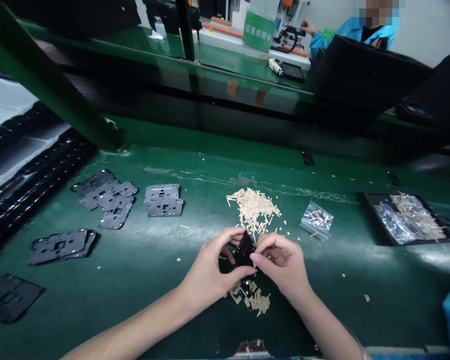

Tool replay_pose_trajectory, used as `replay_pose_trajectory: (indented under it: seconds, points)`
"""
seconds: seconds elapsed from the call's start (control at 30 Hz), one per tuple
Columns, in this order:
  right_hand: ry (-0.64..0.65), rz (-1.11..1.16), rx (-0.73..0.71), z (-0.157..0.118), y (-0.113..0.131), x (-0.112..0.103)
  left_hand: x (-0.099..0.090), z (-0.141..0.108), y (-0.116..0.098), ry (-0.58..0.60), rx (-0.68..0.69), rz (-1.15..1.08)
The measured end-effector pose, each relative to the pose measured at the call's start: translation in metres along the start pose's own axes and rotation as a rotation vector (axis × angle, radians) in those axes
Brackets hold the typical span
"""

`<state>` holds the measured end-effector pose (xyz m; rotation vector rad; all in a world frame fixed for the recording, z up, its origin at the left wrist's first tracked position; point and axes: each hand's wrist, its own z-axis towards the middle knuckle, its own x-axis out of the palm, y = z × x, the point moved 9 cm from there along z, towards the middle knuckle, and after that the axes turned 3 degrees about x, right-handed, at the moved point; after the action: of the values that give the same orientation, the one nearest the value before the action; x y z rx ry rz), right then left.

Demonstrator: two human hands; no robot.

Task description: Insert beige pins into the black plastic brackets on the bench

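The black plate (244, 251) is standing tilted between our hands, above the green table (204, 200). Our left hand (209, 262) is cupping it, thumb and fingers gripping its edges, seemingly for steadiness. Our right hand (284, 260) is resting nearly meeting fingertips at its right edge; what they are pinching, we cannot tell. Pale strips (255, 206) are lying just beyond, probably for easy reach.

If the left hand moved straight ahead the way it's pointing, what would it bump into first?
Probably the right hand, just past the thin black plate that the left hand holds, though depth is hard to judge from one view.
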<state>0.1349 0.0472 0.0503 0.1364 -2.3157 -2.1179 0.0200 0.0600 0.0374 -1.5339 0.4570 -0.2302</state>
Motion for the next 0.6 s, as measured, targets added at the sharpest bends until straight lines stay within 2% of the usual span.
replay_pose_trajectory:
  seconds: [0.23,0.6]
  points:
    - [0.022,0.056,0.053,0.0,-0.01,0.004,-0.005,-0.003,-0.006,-0.041,0.149,0.098]
    - [0.177,0.337,0.284,0.002,-0.025,0.018,-0.005,-0.003,-0.028,-0.01,0.419,0.195]
